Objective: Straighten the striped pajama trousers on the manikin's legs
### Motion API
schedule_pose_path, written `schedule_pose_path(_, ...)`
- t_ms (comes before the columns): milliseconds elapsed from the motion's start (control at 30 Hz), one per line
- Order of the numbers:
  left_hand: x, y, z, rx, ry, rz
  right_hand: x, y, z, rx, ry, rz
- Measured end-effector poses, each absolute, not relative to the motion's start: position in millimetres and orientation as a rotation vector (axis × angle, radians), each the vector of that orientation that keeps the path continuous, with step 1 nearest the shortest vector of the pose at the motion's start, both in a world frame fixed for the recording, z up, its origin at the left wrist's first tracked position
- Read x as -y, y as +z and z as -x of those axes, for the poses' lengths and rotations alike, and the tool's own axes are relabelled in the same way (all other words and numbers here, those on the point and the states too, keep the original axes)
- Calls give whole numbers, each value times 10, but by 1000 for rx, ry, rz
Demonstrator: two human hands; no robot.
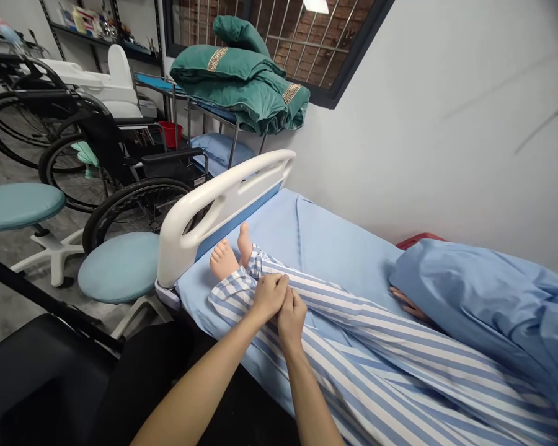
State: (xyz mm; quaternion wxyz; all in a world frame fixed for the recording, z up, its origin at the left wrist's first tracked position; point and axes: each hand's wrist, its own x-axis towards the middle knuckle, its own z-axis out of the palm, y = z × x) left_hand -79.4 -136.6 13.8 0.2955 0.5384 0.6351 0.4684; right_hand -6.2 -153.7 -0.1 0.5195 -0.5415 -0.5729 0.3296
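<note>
A manikin lies on a hospital bed in blue-and-white striped trousers (pixel 376 359), its bare feet (pixel 225 257) close to the white footboard (pixel 223 198). My left hand (pixel 268 294) is closed on the striped trouser leg near the ankle. My right hand (pixel 292 316) presses against it from the right, fingers curled on the same cloth. A light blue sheet (pixel 488 297) is bunched over the manikin's upper body, and one manikin hand (pixel 407 302) peeks out beneath it.
Two teal round stools (pixel 121 266) (pixel 18 204) stand left of the bed, with wheelchairs (pixel 121 161) behind them. Folded green quilts (pixel 246 80) rest on a trolley under the barred window. A white wall runs along the bed's far side. Something black (pixel 41 378) is at lower left.
</note>
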Motion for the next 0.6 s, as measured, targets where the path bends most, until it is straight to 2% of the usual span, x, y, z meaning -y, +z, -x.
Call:
schedule_pose_path(100, 1409, 110, 693, -1767, 1267, -1432, 1509, -17, 71, 1272, 838, 1273)
schedule_pose_path(300, 1451, 73, 620, -1963, 1069, -1488, 1422, 138, -112, 1341, 954, 1256)
schedule_pose_path(500, 1458, 61, 619, -2021, 982, -1564, 1574, 242, -633, 1469, 734, 1347)
schedule_pose_path(600, 1455, 116, 544, -2026, 967, -1581, 1614, 109, -773, 1425, 775, 1378)
